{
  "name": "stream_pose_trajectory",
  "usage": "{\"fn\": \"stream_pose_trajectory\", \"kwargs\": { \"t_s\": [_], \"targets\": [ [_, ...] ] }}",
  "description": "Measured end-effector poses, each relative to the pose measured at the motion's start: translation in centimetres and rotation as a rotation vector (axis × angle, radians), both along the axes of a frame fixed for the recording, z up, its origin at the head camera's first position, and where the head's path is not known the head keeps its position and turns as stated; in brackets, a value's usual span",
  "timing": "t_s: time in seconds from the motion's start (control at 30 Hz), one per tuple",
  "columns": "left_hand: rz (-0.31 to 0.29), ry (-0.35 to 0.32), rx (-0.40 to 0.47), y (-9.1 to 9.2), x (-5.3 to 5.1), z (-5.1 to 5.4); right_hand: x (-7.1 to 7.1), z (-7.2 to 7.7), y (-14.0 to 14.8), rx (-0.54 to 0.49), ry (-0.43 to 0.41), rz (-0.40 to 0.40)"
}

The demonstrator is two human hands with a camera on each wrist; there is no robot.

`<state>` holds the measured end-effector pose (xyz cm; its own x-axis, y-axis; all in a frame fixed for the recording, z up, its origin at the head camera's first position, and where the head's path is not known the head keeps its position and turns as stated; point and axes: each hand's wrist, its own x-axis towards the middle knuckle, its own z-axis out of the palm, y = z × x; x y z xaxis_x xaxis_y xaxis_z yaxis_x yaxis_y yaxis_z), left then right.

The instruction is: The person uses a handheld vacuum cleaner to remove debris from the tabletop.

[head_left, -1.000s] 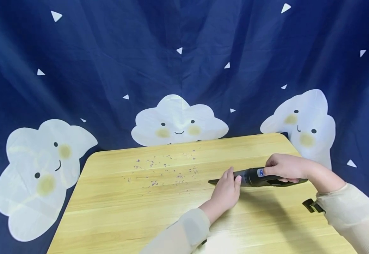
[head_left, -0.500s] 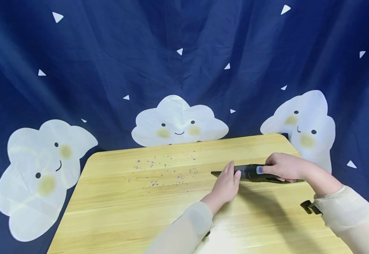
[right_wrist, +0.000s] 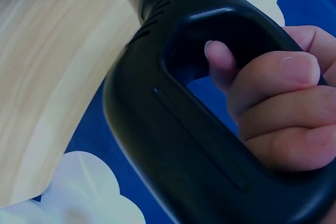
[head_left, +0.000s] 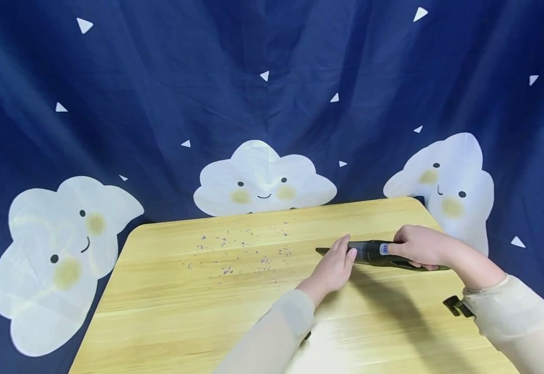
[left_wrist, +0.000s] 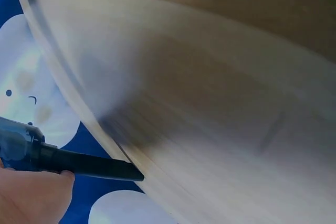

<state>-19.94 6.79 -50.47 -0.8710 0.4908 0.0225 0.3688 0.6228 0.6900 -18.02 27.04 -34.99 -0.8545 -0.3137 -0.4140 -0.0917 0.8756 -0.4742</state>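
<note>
A black handheld vacuum cleaner point(head_left: 372, 253) with a narrow flat nozzle point(left_wrist: 94, 164) is held above the table's right half, its nozzle pointing left. My right hand point(head_left: 423, 246) grips the rear loop handle; in the right wrist view its curled fingers point(right_wrist: 283, 103) pass through the handle opening. My left hand point(head_left: 332, 266) holds the front end near the nozzle, thumb on the near side; its far fingers are partly hidden. Small purple scraps point(head_left: 239, 252) lie scattered on the table to the left of the nozzle tip, apart from it.
The light wooden table point(head_left: 169, 306) has rounded far corners. Behind it hangs a dark blue curtain point(head_left: 215, 62) with white clouds and small triangles. A shadow of the vacuum and arm falls across the table's right side.
The vacuum and both hands have shifted slightly; the nozzle tip has moved a little right and up in the head view. The purple scraps look the same.
</note>
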Motion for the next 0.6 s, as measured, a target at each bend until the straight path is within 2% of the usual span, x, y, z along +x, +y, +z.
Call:
{"fn": "stream_pose_trajectory", "kwargs": {
  "t_s": [0.3,0.6],
  "targets": [
    [-0.017,-0.017,-0.015,-0.2,0.1,0.2,0.4,0.5,-0.3,0.003,-0.040,-0.007],
    [-0.013,-0.031,-0.072,-1.9,-0.2,0.5,-0.3,-0.5,-1.0,-0.073,-0.079,0.018]
  ]
}}
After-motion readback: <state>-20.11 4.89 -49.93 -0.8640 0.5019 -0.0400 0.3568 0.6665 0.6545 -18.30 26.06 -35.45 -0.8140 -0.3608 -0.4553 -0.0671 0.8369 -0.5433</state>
